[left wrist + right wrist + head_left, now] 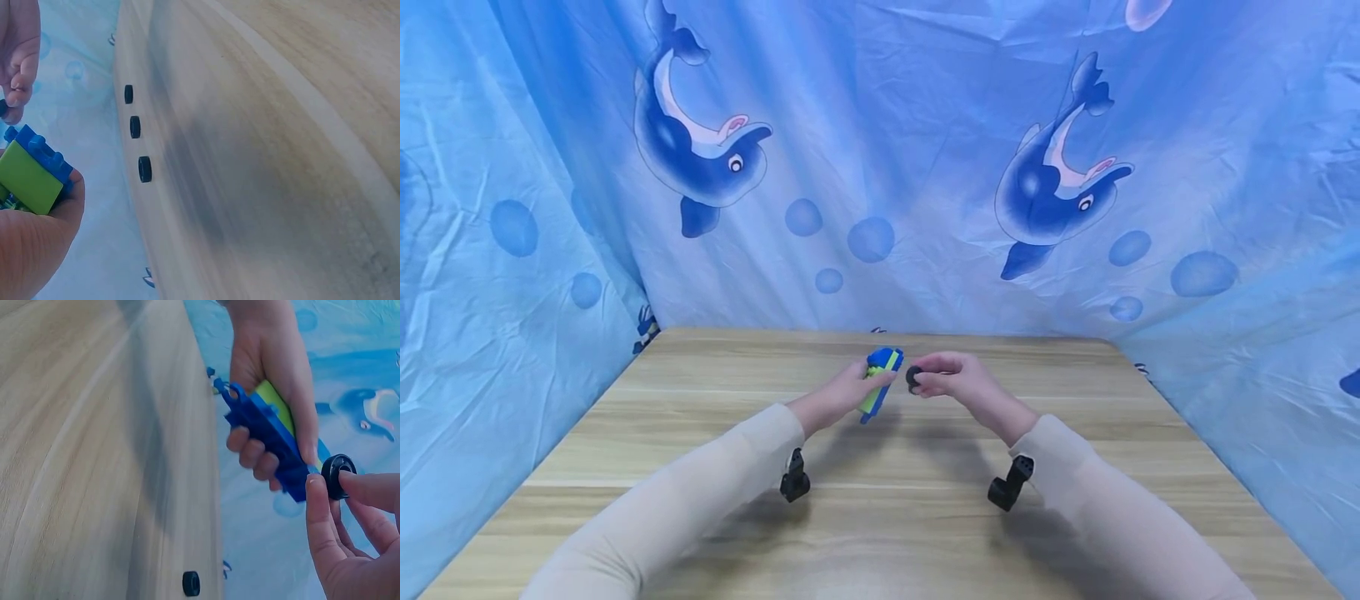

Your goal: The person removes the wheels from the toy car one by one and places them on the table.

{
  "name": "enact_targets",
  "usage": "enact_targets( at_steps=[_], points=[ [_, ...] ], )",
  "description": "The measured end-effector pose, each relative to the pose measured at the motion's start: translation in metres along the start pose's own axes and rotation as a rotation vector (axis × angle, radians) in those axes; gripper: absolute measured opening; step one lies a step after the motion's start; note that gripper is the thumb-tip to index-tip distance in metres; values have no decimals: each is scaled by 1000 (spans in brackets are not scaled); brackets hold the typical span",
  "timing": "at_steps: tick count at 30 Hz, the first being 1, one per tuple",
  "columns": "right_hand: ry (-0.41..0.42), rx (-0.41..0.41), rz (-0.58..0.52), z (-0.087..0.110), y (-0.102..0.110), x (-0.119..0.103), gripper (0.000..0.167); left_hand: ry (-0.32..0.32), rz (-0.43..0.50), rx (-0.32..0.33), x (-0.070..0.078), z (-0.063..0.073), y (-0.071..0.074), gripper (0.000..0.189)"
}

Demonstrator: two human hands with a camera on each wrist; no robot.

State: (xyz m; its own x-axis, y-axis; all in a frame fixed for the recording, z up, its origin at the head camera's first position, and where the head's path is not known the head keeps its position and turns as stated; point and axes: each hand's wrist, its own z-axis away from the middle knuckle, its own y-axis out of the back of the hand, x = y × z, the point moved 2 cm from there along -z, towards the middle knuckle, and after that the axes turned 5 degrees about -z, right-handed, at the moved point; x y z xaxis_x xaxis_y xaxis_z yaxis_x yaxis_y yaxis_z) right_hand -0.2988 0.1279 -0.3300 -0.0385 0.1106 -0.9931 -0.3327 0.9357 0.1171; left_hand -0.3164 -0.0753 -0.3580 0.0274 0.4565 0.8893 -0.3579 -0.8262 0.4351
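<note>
My left hand (838, 398) grips a blue and lime-green plastic toy vehicle body (884, 358) above the far part of the table. In the right wrist view its fingers curl along the blue underside (265, 440), with the thumb across the green side. Just to the right, my right hand (962, 385) pinches a small black toy wheel (337, 477) between thumb and fingertips. The wheel is held close to one end of the toy body, overlapping its edge in the right wrist view. Part of the body is hidden behind the left thumb and palm.
Three black wheels stand in a row near the table's edge in the left wrist view: one wheel (129, 94), a second wheel (135, 127) and a third wheel (145, 169). The wooden table (880, 517) meets a blue dolphin-print curtain (925, 167) at the back and sides.
</note>
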Motion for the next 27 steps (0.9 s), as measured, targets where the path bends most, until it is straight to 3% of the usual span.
enact_targets(
  at_steps=[7, 18, 27],
  points=[
    [-46, 67, 16, -4, 23, 7, 41, 16, 6, -8, -4, 4, -2, 59],
    [-82, 209, -85, -14, 67, 17, 30, 26, -12, -5, -6, 7, -1, 60],
    [-117, 281, -23, -17, 103, 30, 35, 7, -25, -27, -5, 12, 2, 66]
  ],
)
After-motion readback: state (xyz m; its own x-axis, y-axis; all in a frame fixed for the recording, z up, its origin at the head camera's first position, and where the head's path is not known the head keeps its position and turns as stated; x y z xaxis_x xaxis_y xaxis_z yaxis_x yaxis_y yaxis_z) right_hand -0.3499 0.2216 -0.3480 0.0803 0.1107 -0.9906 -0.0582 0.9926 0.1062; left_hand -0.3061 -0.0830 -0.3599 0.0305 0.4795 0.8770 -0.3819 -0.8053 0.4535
